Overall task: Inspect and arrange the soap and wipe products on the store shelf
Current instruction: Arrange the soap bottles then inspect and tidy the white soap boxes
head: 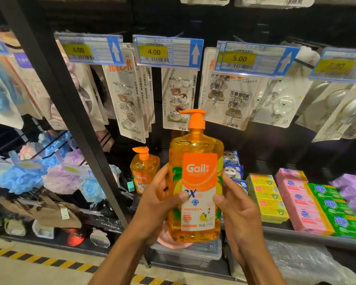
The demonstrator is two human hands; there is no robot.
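Well, judging by the shelf (280, 230), I'd put us early in the job: the inspecting is under way and most of the arranging is left. The boxed bar soaps (302, 206) on its right side lie in tidy yellow, pink and green rows, so I judge they need little. The large orange pump bottle (195, 177) is off the shelf, held upright in front of it with its label facing me, which reads as a check of that one product, not a placement. My left grip (158, 200) wraps its left side, thumb across the label; my right grip (236, 210) clasps the right side, so both are grasping the bottle. A smaller matching bottle (144, 169) stands on the shelf just behind and to the left, and I'd guess the large one belongs beside it. The wipe packs (232, 165), partly hidden behind the bottle, sit stacked; whether they lie straight I cannot tell.
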